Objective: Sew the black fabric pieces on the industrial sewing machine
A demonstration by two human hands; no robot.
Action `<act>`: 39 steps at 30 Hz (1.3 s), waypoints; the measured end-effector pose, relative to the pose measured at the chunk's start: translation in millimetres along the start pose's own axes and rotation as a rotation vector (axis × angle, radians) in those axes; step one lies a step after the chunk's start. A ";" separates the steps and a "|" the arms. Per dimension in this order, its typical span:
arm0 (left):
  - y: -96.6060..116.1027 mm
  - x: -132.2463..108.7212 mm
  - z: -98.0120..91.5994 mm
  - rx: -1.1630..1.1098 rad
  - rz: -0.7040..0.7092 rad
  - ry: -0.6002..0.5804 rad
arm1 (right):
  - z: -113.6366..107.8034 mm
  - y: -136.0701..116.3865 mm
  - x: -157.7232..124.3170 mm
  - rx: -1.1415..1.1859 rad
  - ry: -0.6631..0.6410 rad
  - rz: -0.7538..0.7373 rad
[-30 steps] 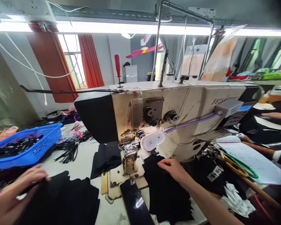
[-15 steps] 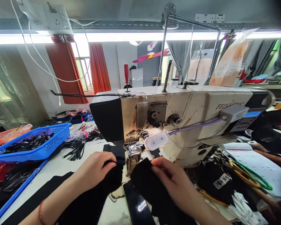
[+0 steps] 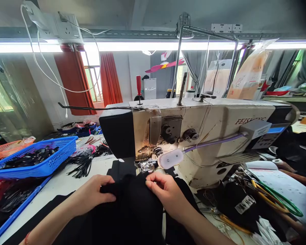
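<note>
Black fabric [image 3: 132, 211] spreads in front of the sewing machine [image 3: 209, 122] and covers the plate below its presser foot area. My left hand [image 3: 94, 192] is closed on a fold of this cloth, left of the needle area. With thumb and fingertips my right hand [image 3: 165, 190] pinches the cloth's upper edge, just below the metal presser foot [image 3: 146, 166]. A white lamp [image 3: 170, 158] on a purple flexible arm hangs right above that hand. The needle tip is hidden.
On the left stands a blue basket [image 3: 53, 163] of small black pieces, near a bundle of black strips [image 3: 83, 166]. At right lie green-handled scissors [image 3: 283, 200], a labelled black piece [image 3: 234, 197] and an open notebook [image 3: 272, 180]. Another person's arm [image 3: 298, 175] shows at the right edge.
My right hand has moved left with its black piece, onto the cloth in my left hand. My left hand has shifted left and down. The dark shiny plate is covered now.
</note>
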State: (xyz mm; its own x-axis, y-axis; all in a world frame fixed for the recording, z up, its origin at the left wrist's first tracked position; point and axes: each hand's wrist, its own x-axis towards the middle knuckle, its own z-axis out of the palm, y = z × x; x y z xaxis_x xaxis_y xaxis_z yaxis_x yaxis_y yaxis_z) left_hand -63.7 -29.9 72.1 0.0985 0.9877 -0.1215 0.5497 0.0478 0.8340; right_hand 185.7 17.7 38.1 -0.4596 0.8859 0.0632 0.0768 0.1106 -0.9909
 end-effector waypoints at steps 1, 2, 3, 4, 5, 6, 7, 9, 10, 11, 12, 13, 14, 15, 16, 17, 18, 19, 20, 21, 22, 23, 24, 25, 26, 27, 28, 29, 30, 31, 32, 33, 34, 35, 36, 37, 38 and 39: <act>-9.1 -0.1 -2.0 -0.056 -0.031 0.026 | -0.9 5.0 -3.2 0.005 -0.002 0.029; -16.4 0.0 -2.8 -0.134 -0.060 0.060 | -0.9 9.9 -7.2 -0.003 -0.014 0.050; -21.4 0.0 -2.2 -0.217 -0.087 0.099 | -0.1 14.0 -11.6 -0.034 -0.031 0.055; -23.9 -0.1 -0.2 -0.300 -0.114 0.131 | 1.2 16.8 -16.2 -0.088 -0.047 0.035; -24.2 -0.2 3.0 -0.363 -0.139 0.165 | 3.0 18.0 -20.7 -0.158 -0.052 -0.010; -22.6 -0.2 7.3 -0.381 -0.148 0.210 | 4.9 17.5 -24.8 -0.231 -0.043 -0.069; -19.8 -0.1 12.5 -0.346 -0.133 0.266 | 6.9 15.4 -28.2 -0.296 -0.026 -0.129; -13.3 0.9 24.2 -0.156 -0.028 0.404 | 11.2 8.2 -31.6 -0.343 -0.005 -0.216; -10.8 1.7 30.3 -0.049 0.048 0.475 | 13.5 4.4 -31.6 -0.326 -0.010 -0.233; -9.2 2.6 36.1 0.042 0.126 0.527 | 15.8 1.2 -30.4 -0.293 -0.028 -0.240; -8.3 3.5 41.2 0.103 0.193 0.543 | 18.2 -1.0 -28.4 -0.245 -0.049 -0.240; -8.1 4.1 45.6 0.139 0.244 0.532 | 20.5 -1.8 -25.8 -0.187 -0.068 -0.233; -8.0 4.2 49.0 0.163 0.274 0.499 | 22.6 -1.4 -22.9 -0.125 -0.081 -0.219; -7.7 3.8 51.6 0.171 0.286 0.456 | 24.4 0.2 -20.0 -0.069 -0.088 -0.202; -6.9 2.7 53.4 0.154 0.277 0.410 | 25.9 2.6 -17.5 -0.019 -0.091 -0.186; -5.3 1.0 54.7 0.107 0.257 0.370 | 27.1 5.6 -15.5 0.020 -0.093 -0.174; -2.8 -1.2 55.8 0.037 0.229 0.347 | 28.0 8.8 -14.1 0.047 -0.091 -0.170; 0.4 -3.6 56.9 -0.039 0.195 0.331 | 28.8 12.0 -13.2 0.063 -0.086 -0.168; 4.1 -5.9 58.1 -0.099 0.164 0.314 | 29.6 15.3 -12.8 0.075 -0.075 -0.166; 7.8 -7.8 59.5 -0.128 0.140 0.295 | 30.3 18.5 -12.6 0.084 -0.065 -0.159; 10.9 -9.2 61.0 -0.121 0.124 0.280 | 30.8 21.7 -12.6 0.088 -0.052 -0.150; 12.9 -9.8 62.4 -0.090 0.113 0.269 | 31.3 25.0 -12.7 0.090 -0.039 -0.133; 13.4 -9.7 63.6 -0.053 0.107 0.266 | 31.4 28.5 -12.7 0.085 -0.029 -0.106; 12.1 -9.0 64.5 -0.024 0.104 0.273 | 31.2 32.0 -12.8 0.064 -0.024 -0.080; 9.3 -7.9 64.9 -0.008 0.101 0.292 | 30.5 35.4 -13.1 0.028 -0.020 -0.065; 5.1 -6.7 64.8 -0.002 0.097 0.318 | 29.5 38.6 -13.8 -0.018 -0.016 -0.067; 0.1 -5.3 64.4 0.000 0.094 0.347 | 28.1 41.3 -14.7 -0.072 -0.004 -0.095; -5.1 -4.0 63.8 0.002 0.093 0.375 | 26.7 43.6 -16.1 -0.128 0.016 -0.150; -9.8 -2.8 63.2 0.004 0.097 0.407 | 25.3 45.2 -17.9 -0.174 0.044 -0.228; -13.4 -1.9 62.6 -0.001 0.107 0.434 | 24.2 46.2 -19.8 -0.199 0.072 -0.318; -15.6 -1.2 62.3 -0.016 0.120 0.464 | 23.5 46.9 -21.7 -0.202 0.093 -0.404; -16.2 -0.8 62.2 -0.042 0.133 0.490 | 23.2 47.2 -23.4 -0.187 0.110 -0.471; -15.6 -0.7 62.2 -0.074 0.145 0.511 | 23.3 47.5 -24.7 -0.156 0.119 -0.514; -14.0 -1.0 62.4 -0.103 0.149 0.522 | 23.8 47.9 -25.7 -0.115 0.122 -0.532; -11.9 -1.4 62.6 -0.126 0.146 0.525 | 24.5 48.4 -26.2 -0.073 0.123 -0.528; -10.0 -2.1 62.8 -0.143 0.133 0.520 | 25.4 49.1 -26.4 -0.034 0.128 -0.510; -8.5 -2.8 63.0 -0.160 0.114 0.515 | 26.5 50.0 -26.4 -0.002 0.135 -0.485; -7.8 -3.5 63.1 -0.183 0.096 0.509 | 27.6 51.0 -26.4 0.027 0.149 -0.461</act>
State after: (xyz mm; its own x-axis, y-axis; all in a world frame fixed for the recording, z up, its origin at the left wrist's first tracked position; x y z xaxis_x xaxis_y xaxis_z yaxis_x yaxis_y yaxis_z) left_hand -16.0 -43.1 32.0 -0.2974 0.9340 0.1981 0.4004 -0.0663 0.9139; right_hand 177.3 -12.5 -17.3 -0.3087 0.8024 0.5108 -0.1291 0.4967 -0.8583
